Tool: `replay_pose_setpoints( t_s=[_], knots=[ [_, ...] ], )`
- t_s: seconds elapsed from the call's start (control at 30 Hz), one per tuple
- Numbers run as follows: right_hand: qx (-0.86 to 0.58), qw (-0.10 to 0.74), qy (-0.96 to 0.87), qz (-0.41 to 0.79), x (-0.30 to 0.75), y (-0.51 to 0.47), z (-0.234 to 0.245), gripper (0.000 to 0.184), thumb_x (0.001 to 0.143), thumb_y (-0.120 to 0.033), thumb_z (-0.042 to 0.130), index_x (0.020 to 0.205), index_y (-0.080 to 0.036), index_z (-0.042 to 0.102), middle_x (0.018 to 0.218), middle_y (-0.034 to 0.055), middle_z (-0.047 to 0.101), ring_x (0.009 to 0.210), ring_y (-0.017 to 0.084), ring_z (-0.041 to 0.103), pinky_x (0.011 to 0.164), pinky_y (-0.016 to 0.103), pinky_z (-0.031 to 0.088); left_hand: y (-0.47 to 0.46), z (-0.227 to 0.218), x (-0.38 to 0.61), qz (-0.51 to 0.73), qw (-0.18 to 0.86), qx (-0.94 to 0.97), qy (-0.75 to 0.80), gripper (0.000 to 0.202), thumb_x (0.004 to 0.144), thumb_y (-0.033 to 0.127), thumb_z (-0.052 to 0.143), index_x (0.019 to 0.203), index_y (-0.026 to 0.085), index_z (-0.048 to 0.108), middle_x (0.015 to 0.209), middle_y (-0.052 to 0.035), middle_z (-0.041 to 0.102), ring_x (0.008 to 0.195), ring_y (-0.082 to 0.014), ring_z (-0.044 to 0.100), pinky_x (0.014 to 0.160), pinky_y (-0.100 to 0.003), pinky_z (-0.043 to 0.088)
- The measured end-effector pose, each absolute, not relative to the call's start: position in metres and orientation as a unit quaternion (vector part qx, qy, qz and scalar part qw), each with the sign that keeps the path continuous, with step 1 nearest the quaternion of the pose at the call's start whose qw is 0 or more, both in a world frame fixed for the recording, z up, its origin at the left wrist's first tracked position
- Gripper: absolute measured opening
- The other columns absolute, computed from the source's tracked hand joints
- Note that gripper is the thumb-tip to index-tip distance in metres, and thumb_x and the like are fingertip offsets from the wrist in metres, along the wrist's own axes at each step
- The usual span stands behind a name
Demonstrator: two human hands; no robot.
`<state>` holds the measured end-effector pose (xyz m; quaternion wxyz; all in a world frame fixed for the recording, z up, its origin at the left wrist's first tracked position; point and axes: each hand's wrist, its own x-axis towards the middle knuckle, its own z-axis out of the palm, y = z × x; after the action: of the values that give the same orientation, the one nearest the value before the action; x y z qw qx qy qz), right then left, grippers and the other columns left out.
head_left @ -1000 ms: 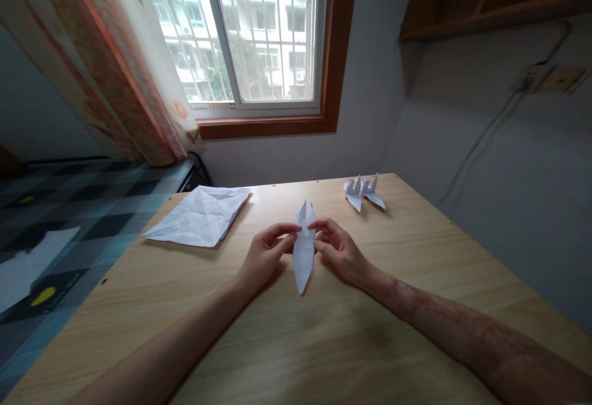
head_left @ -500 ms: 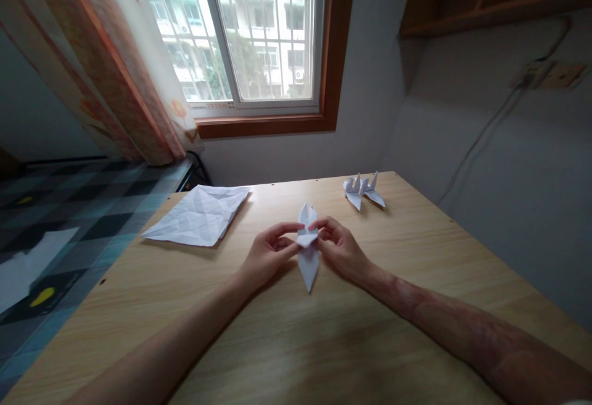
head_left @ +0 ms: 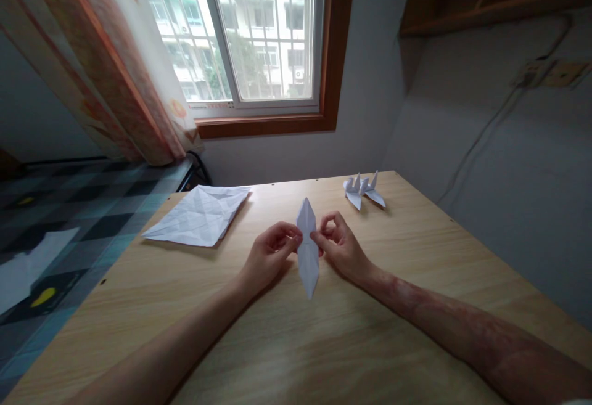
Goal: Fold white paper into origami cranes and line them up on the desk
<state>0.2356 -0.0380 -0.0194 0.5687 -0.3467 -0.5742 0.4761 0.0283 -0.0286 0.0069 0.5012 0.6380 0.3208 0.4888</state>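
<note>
A long, pointed piece of folded white paper (head_left: 308, 263) is held over the middle of the wooden table (head_left: 296, 343), one tip toward the window and the other toward me. My left hand (head_left: 276, 248) pinches its left edge at mid-length. At the opposite edge, the thumb and fingers of my right hand (head_left: 341, 245) grip it too. The fingertips behind the paper are partly hidden. Beyond my right hand, two folded paper cranes (head_left: 363, 191) stand close together near the table's far edge.
Creased white paper sheets (head_left: 201, 215) lie at the table's far left. Left of the table is a checked bed cover (head_left: 115, 192) with white paper (head_left: 34, 263) on it. A window (head_left: 259, 35) and a curtain (head_left: 124, 66) are behind; a cable (head_left: 481, 134) runs down the right wall.
The upper part of the folded paper showed two separate points and a raised flap; now it shows one long flat diamond. My fingers have shifted to its middle edges.
</note>
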Motion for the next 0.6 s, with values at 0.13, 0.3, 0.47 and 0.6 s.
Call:
replay_pose_setpoints(
  t_s=[0.13, 0.3, 0.47, 0.6],
  knots=[
    [-0.352, 0.559, -0.612, 0.435, 0.237, -0.041, -0.017, 0.030, 0.100, -0.046, 0.078, 0.118, -0.028, 0.064, 0.096, -0.0009, 0.070, 0.072, 0.014, 0.065, 0.065, 0.027, 0.055, -0.027, 0.005, 0.026, 0.484, 0.488, 0.646, 0.331, 0.037, 0.092, 0.043, 0.088, 0.116, 0.016, 0.081, 0.095, -0.0077, 0.082, 0.084, -0.0197, 0.076, 0.080, -0.031, 0.063],
    [-0.362, 0.543, -0.643, 0.400, 0.238, -0.042, -0.011, 0.047, 0.093, -0.041, 0.085, 0.137, -0.030, 0.072, 0.123, 0.0054, 0.077, 0.093, 0.020, 0.073, 0.086, 0.037, 0.062, -0.027, 0.006, 0.025, 0.474, 0.533, 0.628, 0.312, 0.057, 0.087, 0.038, 0.093, 0.137, 0.017, 0.075, 0.112, -0.0113, 0.084, 0.102, -0.0257, 0.080, 0.095, -0.040, 0.066],
    [-0.381, 0.563, -0.648, 0.344, 0.240, -0.040, -0.013, 0.019, 0.096, -0.043, 0.085, 0.108, -0.028, 0.087, 0.105, 0.0056, 0.083, 0.094, 0.024, 0.072, 0.089, 0.040, 0.058, -0.030, 0.011, 0.025, 0.491, 0.404, 0.693, 0.340, 0.023, 0.093, 0.038, 0.087, 0.108, 0.021, 0.087, 0.102, -0.0078, 0.077, 0.093, -0.0210, 0.074, 0.086, -0.034, 0.065],
    [-0.382, 0.567, -0.672, 0.284, 0.242, -0.041, -0.009, 0.019, 0.095, -0.046, 0.086, 0.103, -0.029, 0.089, 0.085, 0.0039, 0.071, 0.080, 0.021, 0.062, 0.072, 0.035, 0.051, -0.030, 0.015, 0.024, 0.512, 0.307, 0.729, 0.335, 0.012, 0.095, 0.034, 0.085, 0.100, 0.023, 0.088, 0.097, -0.0061, 0.071, 0.087, -0.0179, 0.067, 0.079, -0.030, 0.059]
  ],
)
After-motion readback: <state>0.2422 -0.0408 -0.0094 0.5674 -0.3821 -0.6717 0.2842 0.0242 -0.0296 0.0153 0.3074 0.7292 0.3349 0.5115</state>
